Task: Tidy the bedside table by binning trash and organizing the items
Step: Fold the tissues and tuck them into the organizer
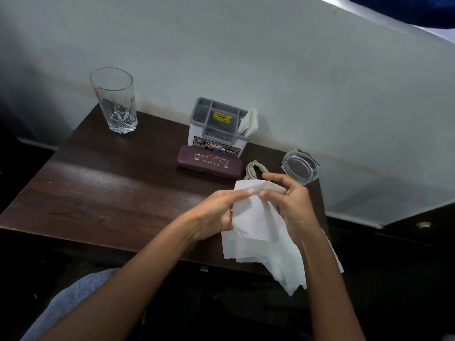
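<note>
Both hands hold a white tissue [256, 225] above the front right of the dark wooden bedside table [103, 193]. My left hand [216, 212] pinches its top edge from the left, and my right hand [293, 205] grips it from the right. The tissue hangs down past the table's front edge. Behind the hands lie a maroon spectacle case [209, 163] and a coiled pale cable [256, 169]. A white and grey organizer [216, 129] stands against the wall with a folded tissue [250, 124] in its right slot.
An empty drinking glass [115, 102] stands at the table's back left corner. A clear glass ashtray [300, 166] sits at the back right edge. A pale wall runs behind the table. My blue-clad knee [73, 296] is below the front edge.
</note>
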The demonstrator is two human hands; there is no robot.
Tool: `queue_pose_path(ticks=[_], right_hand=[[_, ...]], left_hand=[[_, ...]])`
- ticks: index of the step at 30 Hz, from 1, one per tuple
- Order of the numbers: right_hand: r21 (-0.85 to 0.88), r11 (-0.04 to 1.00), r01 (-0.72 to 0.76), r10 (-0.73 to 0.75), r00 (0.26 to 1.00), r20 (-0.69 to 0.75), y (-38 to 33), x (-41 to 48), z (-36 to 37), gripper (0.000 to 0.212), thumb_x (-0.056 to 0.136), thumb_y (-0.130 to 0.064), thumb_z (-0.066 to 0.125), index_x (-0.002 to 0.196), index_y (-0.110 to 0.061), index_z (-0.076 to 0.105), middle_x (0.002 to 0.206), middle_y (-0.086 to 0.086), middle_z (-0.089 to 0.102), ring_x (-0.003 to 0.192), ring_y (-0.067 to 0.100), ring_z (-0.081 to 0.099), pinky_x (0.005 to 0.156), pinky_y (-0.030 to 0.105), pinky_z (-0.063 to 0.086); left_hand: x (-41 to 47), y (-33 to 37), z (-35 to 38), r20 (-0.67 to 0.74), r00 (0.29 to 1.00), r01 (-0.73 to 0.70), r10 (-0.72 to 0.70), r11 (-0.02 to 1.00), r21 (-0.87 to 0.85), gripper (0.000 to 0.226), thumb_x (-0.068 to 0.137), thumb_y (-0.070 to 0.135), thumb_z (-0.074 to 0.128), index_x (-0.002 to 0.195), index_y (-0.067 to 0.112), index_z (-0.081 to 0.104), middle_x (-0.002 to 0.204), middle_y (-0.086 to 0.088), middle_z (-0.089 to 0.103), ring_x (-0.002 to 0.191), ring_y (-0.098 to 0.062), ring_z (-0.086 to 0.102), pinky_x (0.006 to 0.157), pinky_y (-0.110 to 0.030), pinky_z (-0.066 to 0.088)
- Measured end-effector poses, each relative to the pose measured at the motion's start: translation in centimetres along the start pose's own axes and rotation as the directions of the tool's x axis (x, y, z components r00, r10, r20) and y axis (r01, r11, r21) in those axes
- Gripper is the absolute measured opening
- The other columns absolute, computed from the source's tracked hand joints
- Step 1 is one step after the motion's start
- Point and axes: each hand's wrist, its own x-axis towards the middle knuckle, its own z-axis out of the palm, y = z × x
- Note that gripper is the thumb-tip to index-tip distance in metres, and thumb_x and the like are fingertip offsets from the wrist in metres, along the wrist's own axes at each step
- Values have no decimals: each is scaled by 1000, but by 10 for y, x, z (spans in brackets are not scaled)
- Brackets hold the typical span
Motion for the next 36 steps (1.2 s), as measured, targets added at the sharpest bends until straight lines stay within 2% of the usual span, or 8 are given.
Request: queue_pose_path(ticks=[3, 6, 10, 15, 20, 24, 29, 36], right_hand=[[-49, 998, -27, 26, 1000, -7, 1, 2, -15, 30, 78, 3, 67, 102, -15, 66, 93, 6, 71, 83, 22, 67, 72, 35, 54], [-301, 950, -85, 32, 984, -177, 10, 5, -52, 24, 80, 2, 66, 102, -7, 64, 88, 7, 66, 68, 14, 60, 54, 13, 47], [-546, 764, -344, 122, 908, -401, 33, 0, -108, 10, 76, 4, 64, 74, -6, 66, 78, 11, 64, 70, 22, 55, 68, 31, 46], [-557, 683, -472, 340, 881, -329, 45, -6, -116, 15, 72, 7, 72, 70, -1, 59, 62, 12, 54, 50, 19, 45, 44, 24, 36], [-623, 659, -422, 284, 906, -313, 48, 2, -103, 24, 71, 4, 71, 58, -8, 54, 61, 7, 52, 56, 18, 45, 49, 23, 36], [-566, 742, -358, 213, 927, -308, 38, 1, -102, 21, 75, 4, 68, 60, -9, 61, 63, 7, 56, 59, 17, 48, 53, 25, 37], [-551, 825, -124, -22, 968, -251, 18, -8, -89, 6, 81, -3, 68, 86, -2, 71, 78, 7, 64, 76, 18, 57, 72, 27, 41], [-384, 912, 143, -181, 981, -64, -10, -17, -60, 13, 80, 5, 58, 72, -4, 65, 72, 11, 66, 66, 16, 58, 64, 27, 46]], left_hand=[[3, -6, 0, -82, 997, -10, 13, 999, 37, 29, 94, 16, 52, 116, -2, 61, 113, -19, 67, 93, -26, 67, 81, -35, 55], [5, -6, 0, -158, 987, 1, 10, 998, 69, 32, 94, 18, 52, 118, -1, 59, 113, -18, 68, 104, -31, 65, 84, -40, 54], [7, -6, 1, -279, 960, 3, 21, 996, 84, 33, 94, 18, 49, 120, 0, 58, 115, -20, 66, 105, -35, 64, 81, -40, 53], [9, -6, 1, -348, 937, -10, 37, 997, 79, 31, 93, 17, 50, 116, -1, 59, 109, -19, 67, 93, -33, 66, 79, -39, 53], [10, -4, -1, -368, 929, -9, 39, 997, 82, 28, 93, 19, 51, 113, 2, 61, 92, -13, 68, 76, -25, 64, 69, -32, 52], [12, -4, -4, -393, 918, -8, 51, 994, 110, 30, 91, 21, 52, 113, 2, 61, 85, -9, 66, 71, -23, 62, 61, -30, 49], [11, 0, -6, -388, 920, -12, 51, 995, 104, 30, 92, 19, 51, 114, 1, 59, 88, -12, 66, 72, -25, 63, 64, -33, 52], [12, 2, -10, -354, 930, -32, 101, 980, 196, 23, 92, 24, 51, 102, 10, 65, 93, -10, 68, 81, -26, 64, 73, -35, 52]])
